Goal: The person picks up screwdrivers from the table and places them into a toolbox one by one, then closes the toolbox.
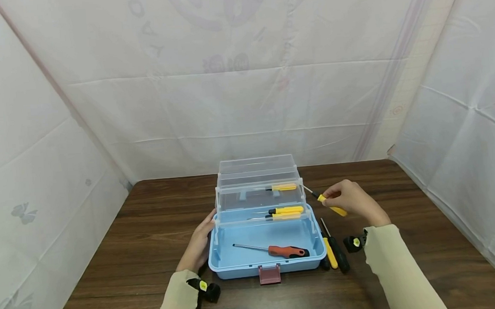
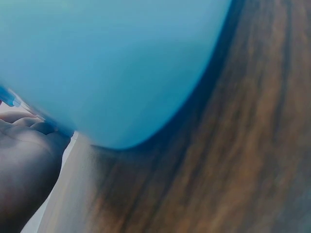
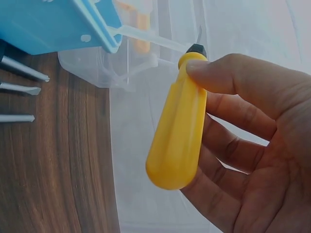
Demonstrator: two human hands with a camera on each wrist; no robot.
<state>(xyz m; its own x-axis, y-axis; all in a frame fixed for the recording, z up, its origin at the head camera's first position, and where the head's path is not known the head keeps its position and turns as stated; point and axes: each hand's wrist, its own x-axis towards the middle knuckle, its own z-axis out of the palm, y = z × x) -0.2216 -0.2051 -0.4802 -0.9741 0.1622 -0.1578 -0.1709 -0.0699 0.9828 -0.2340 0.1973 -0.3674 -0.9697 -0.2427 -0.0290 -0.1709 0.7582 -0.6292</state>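
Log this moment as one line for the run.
right hand: pinches yellow screwdriver | left hand: touches box | red screwdriver: inside box | black screwdriver: on table beside box

L wrist cam: blue box (image 2: 121, 73) blurry, cut @ top; L hand (image 2: 29, 160) cut @ L edge. R wrist cam: 3 screwdrivers (image 3: 19, 88) ditto.
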